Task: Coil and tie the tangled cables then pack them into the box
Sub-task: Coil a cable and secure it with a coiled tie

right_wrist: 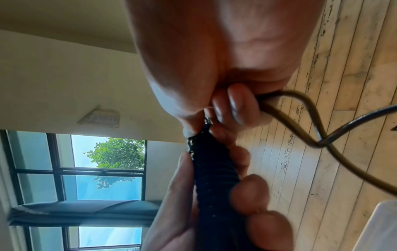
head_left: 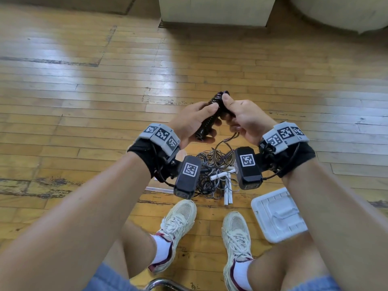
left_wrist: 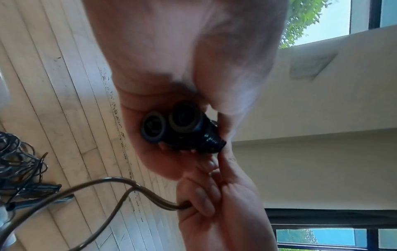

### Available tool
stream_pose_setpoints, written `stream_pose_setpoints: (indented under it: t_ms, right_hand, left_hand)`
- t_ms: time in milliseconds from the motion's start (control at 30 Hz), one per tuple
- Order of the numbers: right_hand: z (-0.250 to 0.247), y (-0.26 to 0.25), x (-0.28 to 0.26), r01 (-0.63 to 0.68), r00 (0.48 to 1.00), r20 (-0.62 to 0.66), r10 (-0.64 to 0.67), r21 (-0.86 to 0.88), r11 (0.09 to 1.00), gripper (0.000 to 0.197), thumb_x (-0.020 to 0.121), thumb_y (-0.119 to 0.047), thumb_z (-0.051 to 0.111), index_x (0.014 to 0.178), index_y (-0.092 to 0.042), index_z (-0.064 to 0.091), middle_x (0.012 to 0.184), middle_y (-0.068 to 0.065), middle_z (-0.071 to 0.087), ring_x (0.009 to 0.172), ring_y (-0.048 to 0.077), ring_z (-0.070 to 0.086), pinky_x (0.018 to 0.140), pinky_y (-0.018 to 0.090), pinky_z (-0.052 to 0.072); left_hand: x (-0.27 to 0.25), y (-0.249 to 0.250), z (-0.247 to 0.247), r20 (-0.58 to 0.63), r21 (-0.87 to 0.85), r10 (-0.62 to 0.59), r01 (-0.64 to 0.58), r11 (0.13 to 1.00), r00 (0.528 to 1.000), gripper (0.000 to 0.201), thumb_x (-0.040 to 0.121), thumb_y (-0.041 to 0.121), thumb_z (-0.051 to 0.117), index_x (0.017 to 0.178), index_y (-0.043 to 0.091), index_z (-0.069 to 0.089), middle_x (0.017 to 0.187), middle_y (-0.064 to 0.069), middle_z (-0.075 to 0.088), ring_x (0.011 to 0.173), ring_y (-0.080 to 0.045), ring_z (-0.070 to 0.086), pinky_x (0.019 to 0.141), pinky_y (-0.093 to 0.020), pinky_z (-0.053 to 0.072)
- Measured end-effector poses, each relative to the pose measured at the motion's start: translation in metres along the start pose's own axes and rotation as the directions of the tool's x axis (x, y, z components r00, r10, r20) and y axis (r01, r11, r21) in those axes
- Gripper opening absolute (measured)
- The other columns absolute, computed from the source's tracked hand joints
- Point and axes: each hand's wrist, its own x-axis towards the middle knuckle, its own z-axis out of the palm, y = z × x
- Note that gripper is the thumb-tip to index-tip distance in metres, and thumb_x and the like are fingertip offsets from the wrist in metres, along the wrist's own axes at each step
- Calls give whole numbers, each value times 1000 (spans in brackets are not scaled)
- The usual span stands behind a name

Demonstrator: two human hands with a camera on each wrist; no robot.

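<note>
Head view, mid-frame: left hand [head_left: 194, 122] & right hand [head_left: 241, 120], fingers clamped on black coiled cable bundle [head_left: 212, 116]; only left-wrist cam shows its two round connector ends [left_wrist: 171, 124].

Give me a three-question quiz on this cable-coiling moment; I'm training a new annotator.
1. True or false: the left hand grips the black coiled bundle.
2. What does the right hand pinch in its curled fingers? A) a loose brown cable B) a white lid C) a shoe
3. Where does the tangled cable pile lie: on the floor or in the white box?

Key: 1 true; 2 A; 3 on the floor.
</note>
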Motion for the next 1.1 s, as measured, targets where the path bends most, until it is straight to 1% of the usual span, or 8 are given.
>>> stream_pose_setpoints:
  t_ms: [200, 300, 533, 700, 833, 933, 1033, 1100]
  right_hand:
    - [0, -5, -7, -13, 999, 52, 8, 94, 995, 34, 105, -37, 46, 93, -6, 53, 69, 2, 53, 46, 5, 30, 38, 16, 26]
    - [0, -6, -7, -15, 996, 88, 14, 20, 1000, 23, 107, -21, 44, 108, -2, 57, 71, 2, 51, 44, 3, 30, 37, 14, 26]
    - [5, -7, -9, -81, 992, 87, 88, -80, 994, 29, 107, -13, 40, 116, 7, 58, 68, 1, 50, 41, 2, 32, 35, 14, 26]
    - [15, -9, -7, -120, 992, 46, 121, -25, 993, 20, 105, -13, 40, 102, -2, 55, 68, 1, 49, 41, 4, 30, 37, 15, 21]
    - [21, -6, -3, -151, 988, -41, 152, 24, 988, 34, 101, -44, 52, 97, -10, 54, 65, 0, 50, 46, 6, 30, 37, 17, 19]
    - [22, 0, -2, -174, 979, -100, 175, 26, 984, 47, 96, -59, 52, 94, -12, 53, 65, 1, 48, 45, 7, 31, 34, 18, 20]
    - [18, 2, -4, -163, 980, -111, 165, 26, 986, 46, 98, -57, 50, 91, -11, 52, 62, 0, 46, 42, 6, 31, 34, 19, 20]
    - [13, 0, -4, -133, 986, -109, 130, -16, 991, 45, 100, -54, 49, 91, -10, 53, 62, -1, 45, 43, 6, 31, 35, 19, 21]
  left_hand:
    - [2, -2, -1, -126, -6, 168, -170, 985, 978, 33, 100, 22, 59, 129, 7, 59, 86, -8, 63, 60, -17, 57, 54, -29, 55]
    - [3, 0, -6, -196, 21, 199, -199, 980, 960, 31, 99, 20, 61, 128, 9, 60, 81, -5, 64, 58, -15, 57, 56, -31, 55]
    - [10, -7, -17, -306, 393, 343, -210, 895, 888, 27, 89, 27, 74, 114, 18, 70, 83, -4, 72, 64, -21, 64, 68, -47, 61]
    - [12, -8, -15, -273, 751, 514, -153, 642, 813, 28, 83, 43, 75, 107, 29, 72, 80, 13, 68, 75, -10, 59, 68, -25, 43]
    - [11, -17, -7, -143, 955, 712, -94, 282, 688, 36, 82, 44, 76, 112, 27, 67, 84, 7, 71, 69, -12, 56, 64, -25, 38]
    - [11, -25, -1, 3, 989, 751, -111, 93, 660, 45, 80, 37, 79, 119, 20, 64, 87, 4, 71, 71, -20, 63, 60, -28, 46]
    - [11, -21, -4, 55, 985, 735, -160, 73, 676, 47, 84, 38, 74, 126, 24, 60, 91, 5, 70, 77, -20, 63, 64, -33, 51]
    - [10, -16, -6, 54, 939, 676, -268, 216, 735, 44, 87, 36, 71, 128, 27, 59, 93, 8, 68, 76, -15, 61, 68, -33, 51]
